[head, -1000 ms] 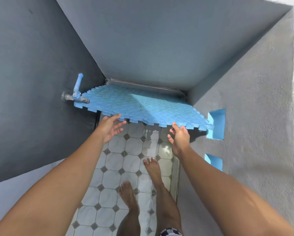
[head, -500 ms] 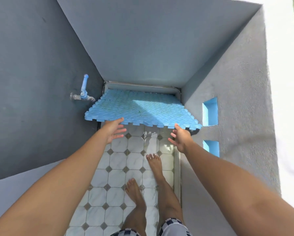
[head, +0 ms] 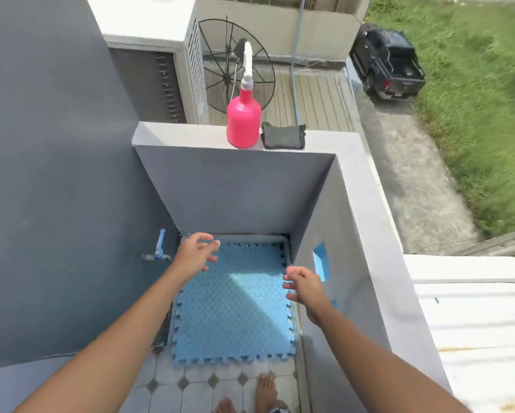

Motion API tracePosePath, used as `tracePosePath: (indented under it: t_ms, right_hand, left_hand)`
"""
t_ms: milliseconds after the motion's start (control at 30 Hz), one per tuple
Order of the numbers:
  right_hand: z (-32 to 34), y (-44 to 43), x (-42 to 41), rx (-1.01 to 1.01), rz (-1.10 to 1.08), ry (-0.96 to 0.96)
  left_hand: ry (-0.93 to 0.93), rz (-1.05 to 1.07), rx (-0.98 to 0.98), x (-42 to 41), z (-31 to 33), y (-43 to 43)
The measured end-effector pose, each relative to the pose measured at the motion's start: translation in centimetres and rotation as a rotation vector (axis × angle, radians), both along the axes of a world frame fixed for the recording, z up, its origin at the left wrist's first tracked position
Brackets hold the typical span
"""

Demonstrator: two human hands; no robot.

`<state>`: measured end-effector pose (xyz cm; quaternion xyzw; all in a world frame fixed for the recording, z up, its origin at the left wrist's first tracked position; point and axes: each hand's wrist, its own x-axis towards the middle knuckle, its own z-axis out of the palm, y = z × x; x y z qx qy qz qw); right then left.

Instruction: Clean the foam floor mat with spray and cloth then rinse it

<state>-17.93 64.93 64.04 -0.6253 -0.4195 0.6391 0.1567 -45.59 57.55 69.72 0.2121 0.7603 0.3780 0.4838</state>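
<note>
The blue foam mat (head: 235,317) with jigsaw edges lies flat on the tiled floor in the corner between the grey walls. My left hand (head: 195,253) hovers above its far left part, fingers loosely spread and holding nothing. My right hand (head: 302,286) hovers over its right edge, also empty with relaxed fingers. A pink spray bottle (head: 243,120) with a white nozzle stands on top of the low wall ahead. A dark folded cloth (head: 283,135) lies just right of it.
A blue-handled tap (head: 157,251) sticks out of the left wall near the mat's far left corner. The right wall has blue drain openings (head: 321,263). My bare feet (head: 265,391) stand on the tiles at the mat's near edge. Beyond the wall there is an air-conditioner unit (head: 166,55).
The mat was held up by its near edge in both hands; now it lies flat on the floor and both hands are off it and raised. The view has tilted up.
</note>
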Motion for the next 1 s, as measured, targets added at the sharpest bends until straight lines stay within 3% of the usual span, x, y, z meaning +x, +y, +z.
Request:
tracePosePath:
  t_ms: [400, 567, 667, 800, 1000]
  right_hand:
    - [10.5, 22.1, -8.0, 0.696, 0.339, -0.185]
    - [9.9, 32.1, -13.3, 0.927, 0.526, -0.293]
    - [8.2, 35.4, -14.9, 0.900, 0.686, -0.362]
    - [3.7, 35.9, -14.5, 1.032, 0.994, -0.721]
    - [2.6, 34.6, -14.5, 1.261, 0.719, -0.756]
  left_hand:
    - [0.405, -0.017, 0.325, -2.6, 10.5, 19.3]
    - [0.524, 0.119, 0.406, -5.4, 11.3, 29.8]
    - [0.520, 0.149, 0.465, -7.0, 11.4, 34.6]
    - [0.503, 0.053, 0.525, -8.8, 11.0, 38.5]
    - [0.534, 0.092, 0.674, -7.0, 11.6, 37.4]
